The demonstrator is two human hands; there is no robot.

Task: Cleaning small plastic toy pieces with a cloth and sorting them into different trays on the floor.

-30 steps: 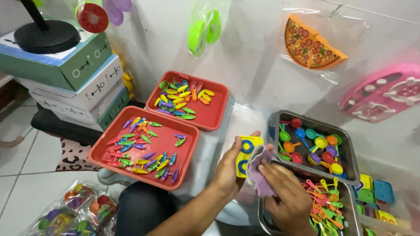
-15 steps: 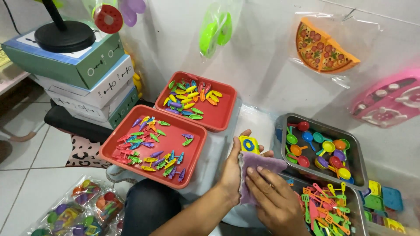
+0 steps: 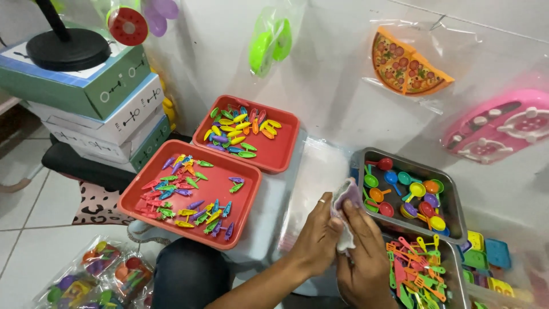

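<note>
Far left: a stack of flat cardboard boxes (image 3: 97, 109), green-and-white with a blue-edged top panel, carries a round black stand base (image 3: 67, 48). Below them, on the tiled floor, lie clear plastic bags (image 3: 97, 274) packed with mixed coloured toy pieces. On the white wall hang further clear packets: a red disc with a purple piece (image 3: 134, 20), and a lime-green pair (image 3: 269, 43).

Centre: two red trays. The nearer red tray (image 3: 243, 214) holds small multicoloured fish-like pieces; the farther red tray (image 3: 286, 146) holds leaf-shaped ones.

Right of centre: the left hand (image 3: 317, 240) is curled closed around the lilac cloth (image 3: 346, 197), gripping it from the left; the right hand (image 3: 360, 257) closes over the same cloth from the right, fingers pressed into it. The cloth is bunched between both palms, just beside the metal trays. Whatever it wraps is hidden. The step in hand appears to be wiping a small piece inside the cloth; a following move would call for opening the fingers to release it.

Right: an upper metal tray (image 3: 452, 189) contains coloured toy pans; a lower metal tray (image 3: 457, 269) contains toy spatulas. Above, wall packets show orange pizza slices (image 3: 403, 63) and a pink toy stove (image 3: 503, 126).
</note>
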